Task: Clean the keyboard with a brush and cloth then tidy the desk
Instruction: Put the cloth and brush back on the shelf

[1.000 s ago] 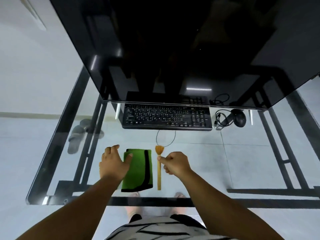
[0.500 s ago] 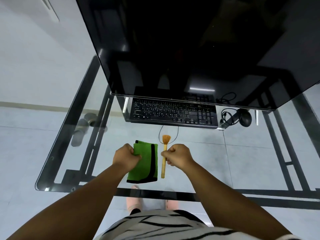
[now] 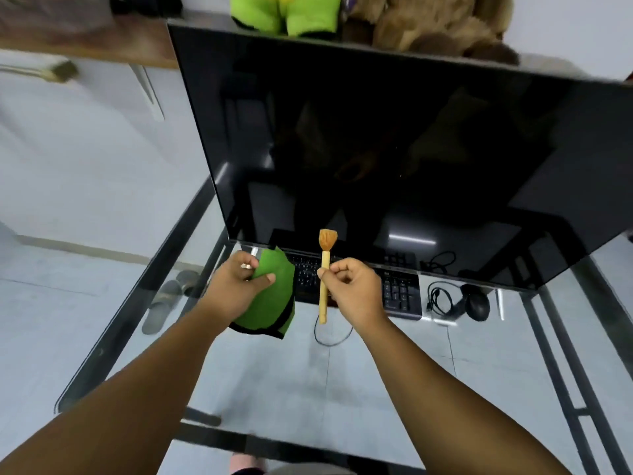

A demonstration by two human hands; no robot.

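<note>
The left hand (image 3: 239,286) grips a green cloth (image 3: 274,296) with black edging; the thumb presses on the front of the fabric and the fingers curl behind it. The cloth hangs from this hand, lifted off the glass counter (image 3: 274,382).

The right hand (image 3: 349,286) pinches a small wooden brush (image 3: 323,279) between thumb and forefinger, partway along its handle. The brush stands nearly upright, bristles at the top and the handle end pointing down, also held above the counter. Cloth and brush are side by side, close but apart.

A black keyboard (image 3: 397,289) lies on the counter behind both hands, partly hidden by them and tucked under the lower edge of a large dark monitor (image 3: 376,149). A black mouse (image 3: 478,306) with a coiled cable (image 3: 438,298) rests to the right of the keyboard.

Grey slippers (image 3: 168,299) show on the floor through the glass at the left. Plush toys (image 3: 376,18) sit above the top edge of the monitor.
</note>
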